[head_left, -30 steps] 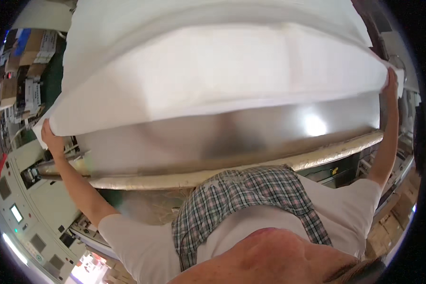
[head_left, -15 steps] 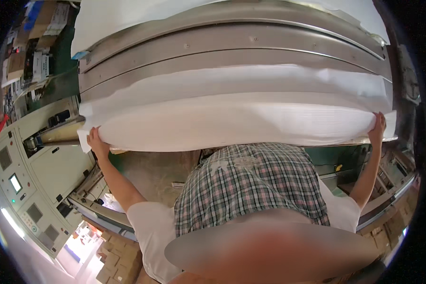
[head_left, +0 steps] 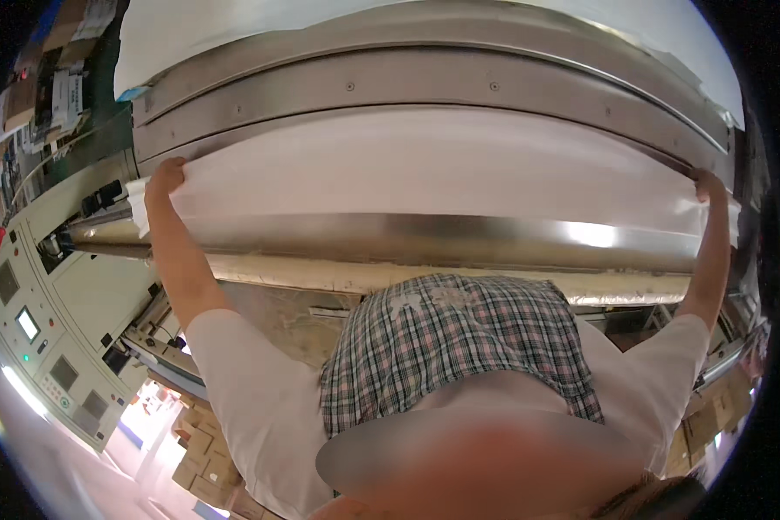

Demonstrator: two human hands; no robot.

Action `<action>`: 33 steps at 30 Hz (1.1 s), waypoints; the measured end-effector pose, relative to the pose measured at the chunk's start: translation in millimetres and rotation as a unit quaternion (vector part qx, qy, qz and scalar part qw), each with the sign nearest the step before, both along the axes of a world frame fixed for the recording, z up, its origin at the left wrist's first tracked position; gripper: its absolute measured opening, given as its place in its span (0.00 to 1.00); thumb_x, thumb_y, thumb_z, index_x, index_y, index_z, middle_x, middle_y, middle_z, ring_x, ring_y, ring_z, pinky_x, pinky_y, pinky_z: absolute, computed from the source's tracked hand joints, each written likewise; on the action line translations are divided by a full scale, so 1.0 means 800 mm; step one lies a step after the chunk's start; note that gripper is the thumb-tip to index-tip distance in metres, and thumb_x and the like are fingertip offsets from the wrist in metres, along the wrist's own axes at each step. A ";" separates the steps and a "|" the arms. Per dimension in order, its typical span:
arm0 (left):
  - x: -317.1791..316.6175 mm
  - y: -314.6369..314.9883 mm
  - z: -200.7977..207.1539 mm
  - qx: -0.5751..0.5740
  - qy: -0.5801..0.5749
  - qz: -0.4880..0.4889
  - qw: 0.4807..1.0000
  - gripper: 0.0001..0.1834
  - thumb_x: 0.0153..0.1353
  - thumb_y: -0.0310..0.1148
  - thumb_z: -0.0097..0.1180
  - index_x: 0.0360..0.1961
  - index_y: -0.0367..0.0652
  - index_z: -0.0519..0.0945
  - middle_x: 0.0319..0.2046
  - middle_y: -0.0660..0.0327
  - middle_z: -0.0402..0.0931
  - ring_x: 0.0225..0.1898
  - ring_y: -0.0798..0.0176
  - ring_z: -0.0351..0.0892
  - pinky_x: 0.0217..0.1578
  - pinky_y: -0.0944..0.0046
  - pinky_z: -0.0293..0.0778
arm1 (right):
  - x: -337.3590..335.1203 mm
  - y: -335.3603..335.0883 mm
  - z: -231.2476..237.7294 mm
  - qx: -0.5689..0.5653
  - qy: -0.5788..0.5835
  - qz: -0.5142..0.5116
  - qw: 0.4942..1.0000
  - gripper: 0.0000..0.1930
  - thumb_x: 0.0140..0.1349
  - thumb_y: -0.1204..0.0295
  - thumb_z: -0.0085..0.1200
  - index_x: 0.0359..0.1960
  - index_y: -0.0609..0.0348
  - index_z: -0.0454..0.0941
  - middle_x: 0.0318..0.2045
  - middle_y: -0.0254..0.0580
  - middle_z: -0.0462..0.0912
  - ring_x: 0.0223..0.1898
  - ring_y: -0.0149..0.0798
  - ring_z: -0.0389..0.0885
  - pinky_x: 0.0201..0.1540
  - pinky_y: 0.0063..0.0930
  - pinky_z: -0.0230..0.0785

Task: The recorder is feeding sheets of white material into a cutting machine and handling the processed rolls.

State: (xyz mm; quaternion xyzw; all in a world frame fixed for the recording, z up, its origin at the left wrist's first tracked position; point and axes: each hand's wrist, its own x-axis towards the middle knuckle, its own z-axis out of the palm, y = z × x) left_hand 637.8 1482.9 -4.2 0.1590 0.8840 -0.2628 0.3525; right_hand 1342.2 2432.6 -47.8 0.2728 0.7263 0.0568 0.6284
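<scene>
A wide white sheet (head_left: 425, 165) is stretched flat between my hands. Its far edge lies along the screwed metal bed (head_left: 416, 76) of a large machine. My left hand (head_left: 166, 176) is closed on the sheet's left end, where a loose corner hangs past the fingers. At the opposite end my right hand (head_left: 709, 185) pinches the right side, with creases running in from the grip. Nearer to me than the sheet, a shiny metal surface (head_left: 425, 232) shows. Fingertips of both hands are partly hidden.
More white material (head_left: 321, 19) covers the far part of the machine. A yellowish roll (head_left: 338, 274) runs across just in front of my checked apron. To the left stands a control cabinet (head_left: 87, 303); cardboard boxes (head_left: 206, 451) are stacked at lower left.
Both hands have moved away from my body, carrying the sheet's edge up over the metal bed. The shiny surface and yellowish roll that the sheet covered now show.
</scene>
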 end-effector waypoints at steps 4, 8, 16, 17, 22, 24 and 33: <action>0.045 0.031 0.025 0.037 0.082 0.033 0.995 0.20 0.52 0.28 0.43 0.46 0.55 0.75 0.45 0.60 0.75 0.48 0.53 0.72 0.50 0.52 0.65 | 0.038 0.019 0.004 -0.002 0.166 0.071 0.984 0.10 0.53 0.76 0.44 0.37 0.56 0.76 0.50 0.38 0.70 0.52 0.42 0.67 0.57 0.27 0.57; 0.122 0.067 0.064 0.290 0.315 -0.126 0.895 0.13 0.53 0.26 0.44 0.37 0.49 0.77 0.36 0.59 0.77 0.44 0.54 0.75 0.46 0.55 0.68 | 0.017 -0.043 0.027 0.065 0.474 -0.002 0.878 0.16 0.54 0.77 0.46 0.47 0.60 0.71 0.48 0.42 0.72 0.50 0.44 0.70 0.55 0.32 0.60; 0.366 0.269 0.041 0.657 -0.030 -0.215 0.722 0.15 0.47 0.25 0.55 0.39 0.45 0.74 0.41 0.59 0.74 0.48 0.54 0.70 0.51 0.53 0.64 | -0.352 -0.409 0.093 -0.419 0.613 -0.165 0.649 0.21 0.54 0.69 0.55 0.49 0.60 0.68 0.41 0.31 0.72 0.40 0.25 0.68 0.45 0.19 0.61; 0.373 0.282 0.031 0.658 -0.010 -0.226 0.718 0.16 0.50 0.27 0.54 0.42 0.46 0.74 0.43 0.60 0.73 0.50 0.55 0.68 0.54 0.51 0.60 | -0.387 -0.460 0.103 -0.438 0.632 -0.108 0.630 0.23 0.50 0.62 0.61 0.47 0.56 0.71 0.37 0.37 0.74 0.38 0.30 0.70 0.42 0.23 0.65; 0.335 0.262 -0.006 0.595 0.181 -0.186 0.761 0.14 0.57 0.33 0.48 0.45 0.47 0.74 0.45 0.56 0.72 0.51 0.50 0.67 0.57 0.45 0.51 | -0.452 -0.592 0.116 -0.259 0.654 0.207 0.680 0.23 0.44 0.69 0.60 0.45 0.56 0.70 0.41 0.46 0.71 0.40 0.47 0.71 0.41 0.36 0.68; 0.303 0.230 -0.020 0.556 0.266 -0.156 0.772 0.13 0.59 0.36 0.46 0.44 0.45 0.74 0.43 0.52 0.72 0.49 0.48 0.67 0.57 0.45 0.51 | -0.440 -0.590 0.120 -0.241 0.657 0.232 0.676 0.22 0.44 0.73 0.59 0.44 0.56 0.69 0.42 0.45 0.70 0.42 0.47 0.70 0.41 0.38 0.68; 0.164 0.082 -0.071 0.396 0.448 -0.119 0.793 0.23 0.58 0.44 0.43 0.52 0.45 0.70 0.52 0.48 0.66 0.56 0.44 0.60 0.56 0.40 0.49 | -0.442 -0.618 0.078 -0.233 0.720 0.180 0.628 0.21 0.42 0.77 0.56 0.42 0.56 0.70 0.41 0.43 0.69 0.43 0.45 0.69 0.42 0.35 0.68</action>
